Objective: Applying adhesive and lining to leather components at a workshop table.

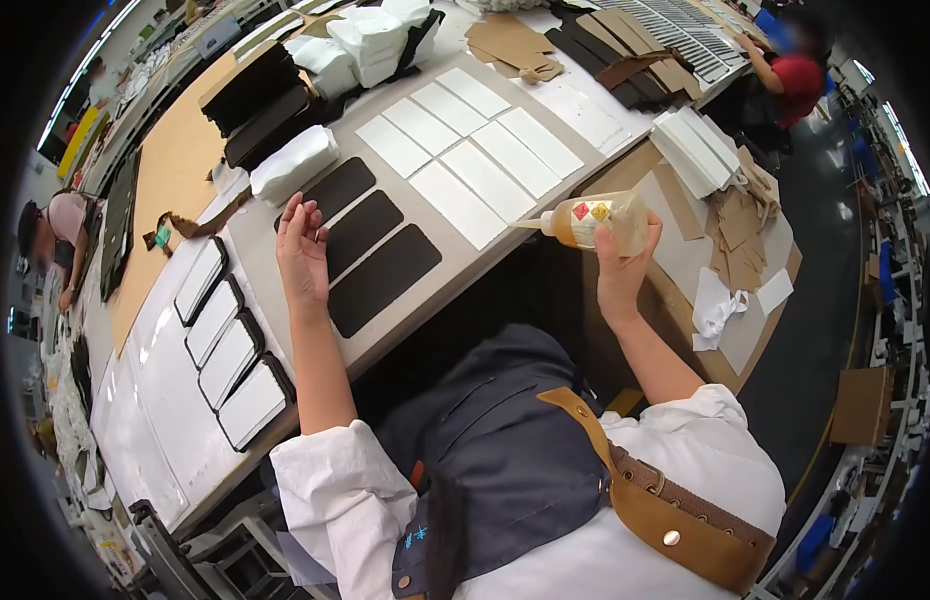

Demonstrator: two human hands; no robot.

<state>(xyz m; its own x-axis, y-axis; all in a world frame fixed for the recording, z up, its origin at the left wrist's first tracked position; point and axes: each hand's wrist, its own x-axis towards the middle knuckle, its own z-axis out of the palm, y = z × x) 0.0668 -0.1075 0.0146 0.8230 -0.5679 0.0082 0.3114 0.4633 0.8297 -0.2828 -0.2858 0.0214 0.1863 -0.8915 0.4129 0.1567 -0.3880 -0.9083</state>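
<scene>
My right hand [625,275] is wrapped round a clear squeeze bottle [575,222] with amber liquid in it. The bottle lies nearly level, its thin nozzle pointing left to the near corner of the white rectangular pieces [490,160], which lie in rows on a grey board [465,262]. My left hand [302,245] is raised palm-up over the board's left part, fingers loosely bent and seemingly holding nothing. Right beside it lie three black rounded pieces [385,280], the nearest partly behind the fingers.
Several black-edged white pads [225,345] sit along the table's left side. Behind the board stand black stacks [255,100] and white bundles [365,45]. Brown scraps and a white stack [695,150] fill a cardboard box at right. Other people [795,80] work farther off.
</scene>
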